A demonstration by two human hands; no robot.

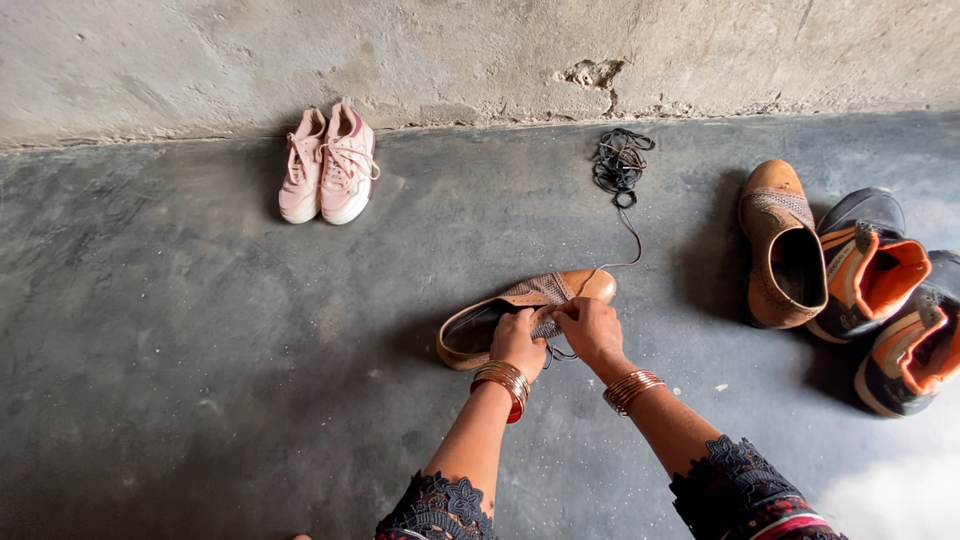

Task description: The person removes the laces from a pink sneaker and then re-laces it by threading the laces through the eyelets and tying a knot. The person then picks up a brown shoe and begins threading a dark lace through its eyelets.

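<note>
Both hands, left (517, 342) and right (590, 330), pinch a dark lace (620, 165) at a tan shoe (520, 305); mesh-panelled, lying sideways.

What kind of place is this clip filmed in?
Probably a bare room or yard at a home: a rough concrete floor meets a chipped plaster wall, with pink sneakers against it. Both hands work at a tan shoe on the floor.

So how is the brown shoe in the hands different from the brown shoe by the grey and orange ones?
The held brown shoe lies on its side, toe pointing right; the other brown shoe lies with its toe toward the wall. Both hands, left hand and right hand, touch the first; nothing touches the second. They look like a matching pair.
</note>
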